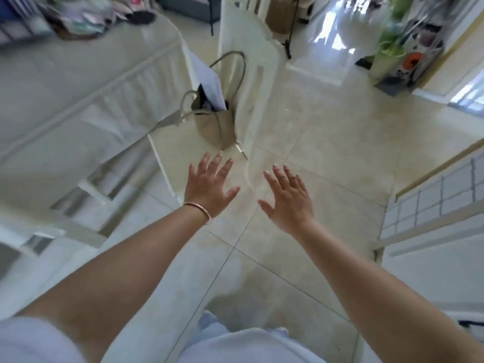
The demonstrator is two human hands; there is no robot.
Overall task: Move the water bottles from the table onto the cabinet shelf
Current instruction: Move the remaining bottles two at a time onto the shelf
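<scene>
- Both hands are empty. The left hand point(209, 183) is flat with fingers spread, a thin bangle point(198, 208) on its wrist; the right hand point(286, 199) is likewise open, fingers fanned, palm down. Neither touches anything.
- No water bottle shows anywhere in the view. The picture is smeared with motion blur, so small items on the far surfaces cannot be made out.
- Judged from the empty hands held out over bare floor, this looks like a stretch between carries, either on the way to fetch a bottle or coming away from a placement; which one cannot be told.
- The next move calls for finding the bottles first: the head and body need to turn toward the table top, then one hand must close round a bottle's body.
- To the left of the left hand runs a long table point(78, 82) draped in a pale cloth, with blurred clutter at its far end.
- Just beyond the left fingertips a white chair point(243, 82) carries a beige handbag point(212, 121) with papers sticking out.
- Beneath both hands lies glossy cream tile floor point(327, 142), bright with window glare ahead.
- To the right of the right hand stands white furniture with a grid-patterned panel point(429, 203), possibly the cabinet; its shelf is not visible.
- Far beyond the right hand a cluttered rack point(408, 48) stands by the wall.
</scene>
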